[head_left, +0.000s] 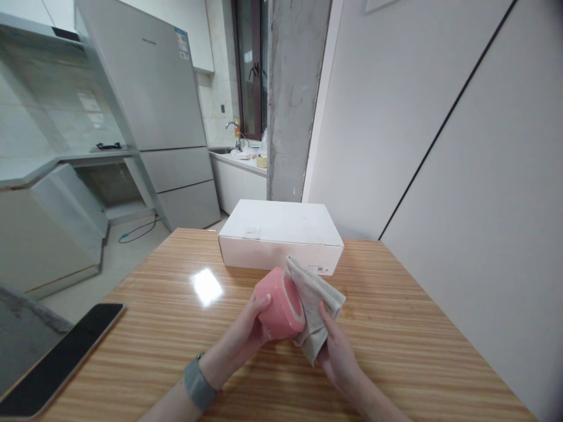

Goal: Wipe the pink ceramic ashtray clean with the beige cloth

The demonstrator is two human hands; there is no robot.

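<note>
A pink ceramic bowl (273, 299) with rounded square sides is tipped over, its base ring turned toward the right. My left hand (248, 328) grips it, thumb on the near side and the other fingers mostly hidden beneath. In my right hand (336, 349) is a folded grey cloth (314, 305), pinched between thumb and fingers. The cloth lies close against the bowl's base; whether it presses on it I cannot tell. Both are held above the wooden table (378, 363).
Behind the bowl a closed white box (281, 223) stands at the table's far edge. A dark, flat, phone-like slab (61, 357) lies at the left edge. A white wall (461, 205) borders the right side. Farther back are a fridge (153, 88) and a sink counter.
</note>
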